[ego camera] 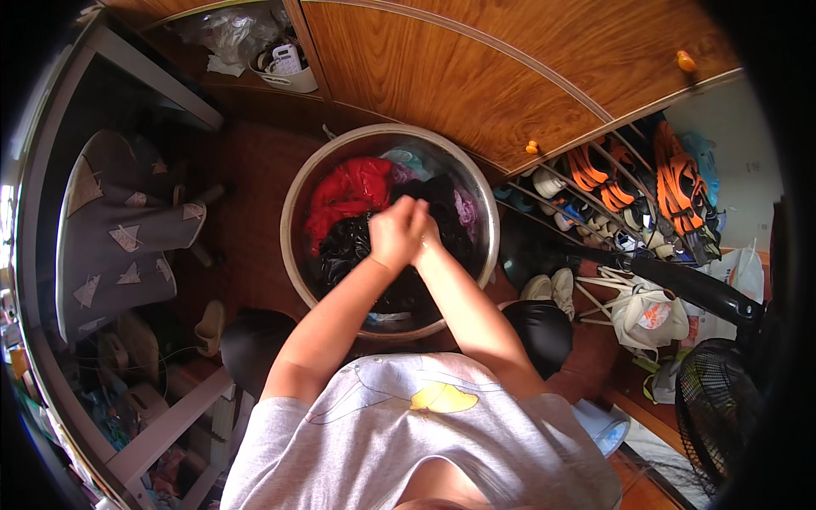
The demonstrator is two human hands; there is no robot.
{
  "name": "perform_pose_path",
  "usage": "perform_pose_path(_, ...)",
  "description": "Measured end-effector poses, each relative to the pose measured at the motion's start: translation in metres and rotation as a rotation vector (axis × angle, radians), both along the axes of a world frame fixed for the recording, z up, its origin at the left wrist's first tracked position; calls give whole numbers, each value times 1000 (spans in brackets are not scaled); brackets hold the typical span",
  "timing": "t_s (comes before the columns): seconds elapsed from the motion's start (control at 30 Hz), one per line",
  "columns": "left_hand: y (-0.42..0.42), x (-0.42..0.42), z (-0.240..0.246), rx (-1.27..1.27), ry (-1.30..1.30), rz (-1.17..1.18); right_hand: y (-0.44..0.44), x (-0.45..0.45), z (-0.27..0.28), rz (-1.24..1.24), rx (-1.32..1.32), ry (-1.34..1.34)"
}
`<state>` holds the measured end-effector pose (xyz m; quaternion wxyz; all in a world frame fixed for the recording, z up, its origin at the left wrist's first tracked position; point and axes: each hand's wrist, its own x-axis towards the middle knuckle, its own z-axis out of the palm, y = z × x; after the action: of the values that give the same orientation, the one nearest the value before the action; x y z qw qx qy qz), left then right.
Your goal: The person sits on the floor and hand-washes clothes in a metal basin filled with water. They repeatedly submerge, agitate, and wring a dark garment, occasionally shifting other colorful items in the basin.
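Note:
A round metal basin [294, 220] stands on the floor before me, between my knees. Wet black cloth [344, 245] fills its middle and lower part. Red cloth [350, 185] lies at the upper left inside, and purple cloth [466, 209] rests against the right wall. Some pale bluish material [408, 160] shows at the far side. Over the black cloth, my left hand [392, 234] and my right hand [428, 237] are pressed together with fingers curled. Whether any cloth is caught between them is hidden.
Wooden cabinet doors [446, 70] rise just beyond the basin. To the right are a rack of shoes [612, 191], a black fan [717, 408] and a white bag [650, 319]. At left stands a chair with a patterned grey cover [127, 236], near a slipper [210, 328].

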<state>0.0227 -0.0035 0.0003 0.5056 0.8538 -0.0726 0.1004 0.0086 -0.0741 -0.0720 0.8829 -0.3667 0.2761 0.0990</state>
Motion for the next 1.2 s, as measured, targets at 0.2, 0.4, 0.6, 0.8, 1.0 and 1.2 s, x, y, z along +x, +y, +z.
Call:
perform_pose_path(0.2, -4, -4, 2, 29, 91, 61, 5, 1, 31, 113, 344, -115)
perform_pose_path(0.4, 14, 22, -34, -104, 527, -165, -23, 13, 43, 381, -768, -70)
perform_pose_path(0.6, 58, 38, -42, -251, 800, -498, -74, 35, 82, 475, -1182, -269)
perform_pose_path(0.8, 63, 42, -32, -30, 351, -270, -43, 22, 63, 548, -1604, -271)
perform_pose_path(1.0, 37, 7, -77, 832, 139, -56, 2, -2, 8, 532, -2024, -413)
perform_pose_path(1.2, 40, 15, -76, 641, 247, -137, -10, 8, -5, 424, -1559, -290)
